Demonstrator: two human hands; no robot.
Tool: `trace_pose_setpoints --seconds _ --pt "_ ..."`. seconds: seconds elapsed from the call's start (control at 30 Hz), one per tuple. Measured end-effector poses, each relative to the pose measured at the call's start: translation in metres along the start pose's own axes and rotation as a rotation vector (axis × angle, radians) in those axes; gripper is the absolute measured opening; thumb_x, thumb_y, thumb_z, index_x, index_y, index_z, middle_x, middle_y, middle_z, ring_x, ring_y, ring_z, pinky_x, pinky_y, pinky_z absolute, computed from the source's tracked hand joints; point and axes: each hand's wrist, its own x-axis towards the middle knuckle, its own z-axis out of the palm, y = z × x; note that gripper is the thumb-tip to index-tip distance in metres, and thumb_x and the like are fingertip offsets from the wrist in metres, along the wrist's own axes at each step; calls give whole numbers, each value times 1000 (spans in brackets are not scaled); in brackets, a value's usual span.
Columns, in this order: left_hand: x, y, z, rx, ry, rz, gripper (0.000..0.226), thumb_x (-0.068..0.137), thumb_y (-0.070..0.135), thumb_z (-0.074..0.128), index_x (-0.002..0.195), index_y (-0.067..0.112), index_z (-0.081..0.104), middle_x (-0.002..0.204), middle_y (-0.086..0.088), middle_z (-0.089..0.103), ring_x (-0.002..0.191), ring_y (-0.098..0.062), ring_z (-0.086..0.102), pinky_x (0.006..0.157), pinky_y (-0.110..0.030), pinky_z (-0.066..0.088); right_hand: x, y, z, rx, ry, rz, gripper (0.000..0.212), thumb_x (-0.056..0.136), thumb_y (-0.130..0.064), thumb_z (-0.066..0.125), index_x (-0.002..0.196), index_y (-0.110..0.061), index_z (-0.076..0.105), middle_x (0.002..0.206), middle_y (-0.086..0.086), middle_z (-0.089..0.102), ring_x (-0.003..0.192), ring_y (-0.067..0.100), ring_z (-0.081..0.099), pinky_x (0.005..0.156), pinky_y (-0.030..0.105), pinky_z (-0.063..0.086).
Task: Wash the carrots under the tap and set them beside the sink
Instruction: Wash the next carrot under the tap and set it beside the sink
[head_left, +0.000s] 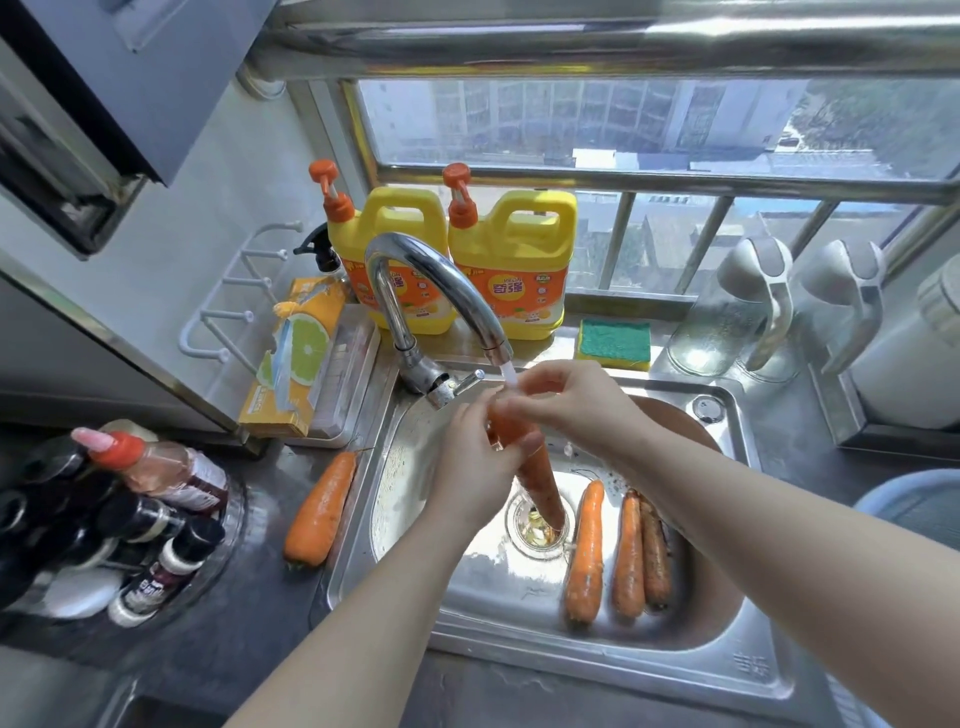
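Observation:
Water runs from the chrome tap (441, 291) onto an orange carrot (543, 483) held upright over the drain of the steel sink (675, 654). My left hand (475, 467) grips the carrot's middle. My right hand (566, 400) pinches its top end under the stream. Three more carrots lie in the sink basin to the right: a bright one (586, 551), another (628, 558) and a darker, dirtier one (655, 553). One clean carrot (322, 506) lies on the dark counter left of the sink.
Two yellow detergent jugs (511, 265) and a green-yellow sponge (614, 344) stand behind the sink. A box of wrap (296, 358) lies at the back left. Several dark bottles (124, 519) crowd a round tray at the left. Clear jugs (737, 312) stand at the right.

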Motion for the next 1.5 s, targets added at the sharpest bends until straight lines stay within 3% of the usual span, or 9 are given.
trace_pose_setpoints --seconds 0.17,0.3,0.5,0.67,0.8,0.93,1.17,1.33,1.5 --pt "3 3 -8 -35 -36 -26 54 68 44 76 120 49 61 114 10 70 106 -11 67 95 -46 56 11 -6 -20 -42 -149 47 13 88 -27 76 99 -21 81 93 -2 79 91 14 73 92 32 55" --pt "6 5 -5 -35 -54 -24 39 71 38 73 101 60 61 98 14 75 98 -10 71 91 -49 57 10 -11 -11 -210 -54 -27 25 76 -32 87 95 -18 79 95 -5 78 96 9 72 88 25 52" --pt "11 8 -10 -94 -125 -36 37 85 18 77 112 39 64 104 -1 76 100 -23 73 82 -44 62 11 -19 -26 -188 -162 4 10 83 -29 81 93 -28 81 88 -10 78 82 0 70 76 14 49" --pt "13 11 -8 10 -124 -5 40 71 41 72 109 47 65 97 7 76 95 -18 73 84 -53 60 12 -20 -11 -428 34 -66 29 70 -41 89 92 -24 78 89 -13 73 86 0 66 77 20 49" --pt "12 9 -11 -108 -145 -22 41 82 17 77 118 35 66 102 -3 76 99 -25 73 82 -47 62 18 -17 -29 -210 -138 20 17 82 -31 82 96 -20 81 87 -4 78 84 10 73 84 27 55" --pt "13 14 -9 -137 -138 -34 39 75 31 76 112 37 67 97 0 78 95 -21 75 85 -50 60 14 -20 -16 -317 -35 -31 31 73 -37 89 96 -20 78 93 -9 75 89 3 68 83 21 52" --pt "12 11 -15 -291 -183 -56 45 89 4 73 126 27 63 110 -11 74 102 -28 73 84 -43 62 18 -17 -27 -141 -126 17 20 84 -31 79 97 -17 81 93 0 79 88 14 73 88 30 56" --pt "7 10 -13 -392 -213 -65 44 91 -2 69 127 22 64 111 -12 72 105 -29 72 87 -42 61 15 -7 -8 -87 -16 10 24 72 -35 89 83 -19 75 96 -1 77 85 7 69 83 28 53" --pt "2 8 -15 -506 -176 -85 45 92 -6 65 124 25 58 116 -13 64 107 -29 70 88 -44 60 5 -1 -18 -124 -45 25 22 91 -43 70 97 -25 79 92 -9 78 91 3 70 85 28 52"
